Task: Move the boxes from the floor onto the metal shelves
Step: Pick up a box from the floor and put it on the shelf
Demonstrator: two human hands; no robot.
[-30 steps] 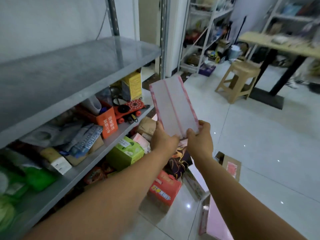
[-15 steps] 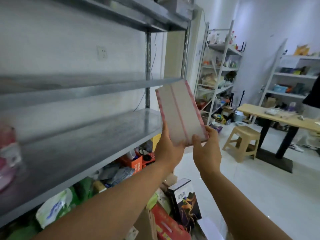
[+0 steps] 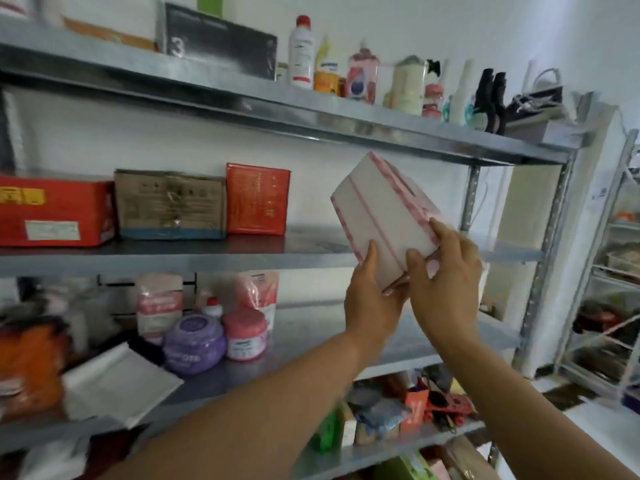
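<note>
I hold the white rectangular cardboard box with pink stripes (image 3: 384, 220) right of frame centre, tilted, level with the second grey metal shelf (image 3: 311, 249). My left hand (image 3: 372, 299) grips its lower corner; my right hand (image 3: 445, 271) clasps the near end. Recommended: level the box, slide it onto bare shelf right of the red square box (image 3: 258, 199), then release.

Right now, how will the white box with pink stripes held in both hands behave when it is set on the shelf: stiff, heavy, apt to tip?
The white box with pink stripes probably stays stiff: its edges look straight in the grip. It seems light, since the left hand and right hand hold only its lower corner. Its broad flat faces should rest steadily on the metal shelf.
</note>
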